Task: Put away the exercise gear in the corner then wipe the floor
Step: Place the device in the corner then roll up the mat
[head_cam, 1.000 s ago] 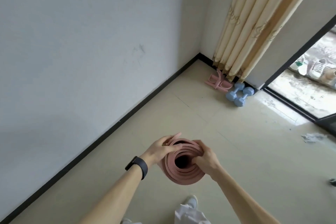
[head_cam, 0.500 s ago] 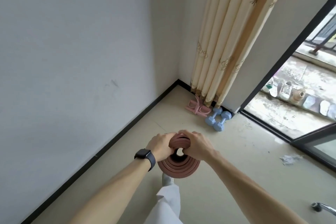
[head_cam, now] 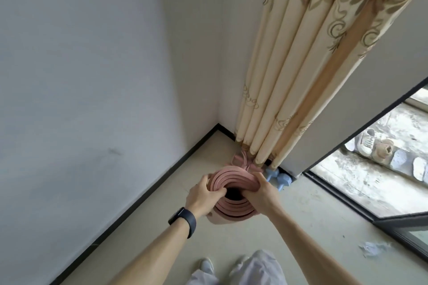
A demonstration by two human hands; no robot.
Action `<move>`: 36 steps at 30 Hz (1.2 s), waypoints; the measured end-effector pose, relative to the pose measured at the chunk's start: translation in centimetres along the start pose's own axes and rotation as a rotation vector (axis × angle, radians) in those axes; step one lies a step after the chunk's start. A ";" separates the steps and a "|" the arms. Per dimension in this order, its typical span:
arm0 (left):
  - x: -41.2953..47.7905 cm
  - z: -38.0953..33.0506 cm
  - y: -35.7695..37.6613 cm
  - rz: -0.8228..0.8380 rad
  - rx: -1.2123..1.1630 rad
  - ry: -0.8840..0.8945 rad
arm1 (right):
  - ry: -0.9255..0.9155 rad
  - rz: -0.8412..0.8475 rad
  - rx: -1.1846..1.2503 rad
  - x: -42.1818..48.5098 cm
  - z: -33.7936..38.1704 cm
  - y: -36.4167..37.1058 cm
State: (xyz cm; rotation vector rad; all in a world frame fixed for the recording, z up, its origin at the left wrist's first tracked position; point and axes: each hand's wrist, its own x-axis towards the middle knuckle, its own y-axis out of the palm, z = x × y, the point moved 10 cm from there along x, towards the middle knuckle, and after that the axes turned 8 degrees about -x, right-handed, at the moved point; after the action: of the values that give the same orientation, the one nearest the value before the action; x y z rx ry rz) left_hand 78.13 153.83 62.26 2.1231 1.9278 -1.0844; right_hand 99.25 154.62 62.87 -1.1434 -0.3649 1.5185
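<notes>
A person looks down at a rolled pink foam exercise mat (head_cam: 234, 210), held end-on toward the camera just short of the room's corner, over the beige tiled floor (head_cam: 324, 203). Whether its far end touches the floor cannot be told. The left hand (head_cam: 203, 194), with a black smartwatch (head_cam: 184, 221) on its wrist, grips the left rim of the roll, fingers curled over the edge into the hollow centre. The right hand (head_cam: 261, 192) grips the right rim, thumb outside the layers. The putting-away seems mostly done: a pair of light blue dumbbells (head_cam: 281, 178) and a pink strap exerciser (head_cam: 243, 161) lie on the floor at the foot of the cream patterned curtain (head_cam: 289, 99) beside the corner. The mat is not yet set down with them. Wiping looks not yet begun. A crumpled pale blue cloth or paper (head_cam: 372, 247) lies on the floor to the right, well apart from both hands. No box, basket or bin is in view; the gear rests directly on the floor.
</notes>
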 end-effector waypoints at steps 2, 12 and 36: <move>3.3 -1.6 -0.1 -0.029 -0.007 -0.015 | 0.001 0.056 0.006 3.5 0.2 -0.5; 19.2 -10.5 -0.2 -0.137 0.021 -0.103 | -0.032 0.193 0.042 21.8 2.9 -4.6; 62.7 -7.0 -0.7 -0.019 -0.030 -0.168 | 0.096 0.124 0.296 62.1 7.7 5.8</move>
State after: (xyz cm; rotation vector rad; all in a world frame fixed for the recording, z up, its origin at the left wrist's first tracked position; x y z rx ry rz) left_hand 78.18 210.28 34.14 1.9338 1.8790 -1.1878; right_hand 96.93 210.41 34.06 -1.0126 -0.0017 1.5586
